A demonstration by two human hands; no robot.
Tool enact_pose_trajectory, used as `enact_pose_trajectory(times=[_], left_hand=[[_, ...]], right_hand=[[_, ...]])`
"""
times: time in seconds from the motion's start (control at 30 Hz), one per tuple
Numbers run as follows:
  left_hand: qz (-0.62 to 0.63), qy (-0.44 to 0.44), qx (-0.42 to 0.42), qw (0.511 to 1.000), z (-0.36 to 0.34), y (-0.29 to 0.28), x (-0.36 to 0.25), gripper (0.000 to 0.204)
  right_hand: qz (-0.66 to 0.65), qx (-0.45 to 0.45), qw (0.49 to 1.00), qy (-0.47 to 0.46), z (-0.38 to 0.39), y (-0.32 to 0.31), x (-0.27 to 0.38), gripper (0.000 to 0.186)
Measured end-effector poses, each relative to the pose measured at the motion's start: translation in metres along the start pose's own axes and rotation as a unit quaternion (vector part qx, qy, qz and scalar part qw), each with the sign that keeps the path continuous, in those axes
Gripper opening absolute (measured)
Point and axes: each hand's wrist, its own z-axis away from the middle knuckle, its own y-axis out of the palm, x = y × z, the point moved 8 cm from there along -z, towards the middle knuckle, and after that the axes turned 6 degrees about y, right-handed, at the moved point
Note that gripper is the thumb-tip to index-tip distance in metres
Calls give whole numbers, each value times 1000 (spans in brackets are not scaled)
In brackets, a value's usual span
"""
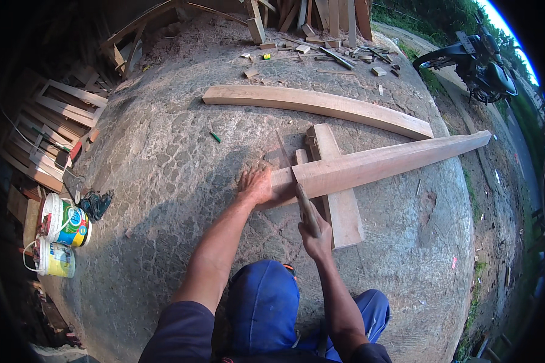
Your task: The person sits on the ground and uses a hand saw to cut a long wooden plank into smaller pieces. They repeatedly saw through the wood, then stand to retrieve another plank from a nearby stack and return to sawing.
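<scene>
Mid-frame I'm seemingly sawing, right grip (317, 237) clasping the saw (307, 210), left grip (257, 183), closure unclear, on the beam (387, 162), needing steady strokes next.

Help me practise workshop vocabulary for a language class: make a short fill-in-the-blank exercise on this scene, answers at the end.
1. The right hand grips the saw by its ____.
2. The left hand is on the ____ (left/right) end part of the beam being sawn.
3. The small pen-like object is coloured ____.
4. The vehicle at the picture's upper right is a ____.

Missing words: handle; left; green; motorcycle.
</scene>
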Motion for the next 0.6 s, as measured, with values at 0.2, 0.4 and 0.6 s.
enact_pose_trajectory(times=[0.2,0.4,0.6], left_hand=[[57,14,43,997,-17,-4,12,85],[81,-10,78,994,-28,11,23,98],[31,-14,28,999,-14,6,14,88]], right_hand=[[91,17,996,-4,129,-60,12,72],[48,21,997,57,181,-79,24,71],[42,22,998,46,-27,21,-19,69]])
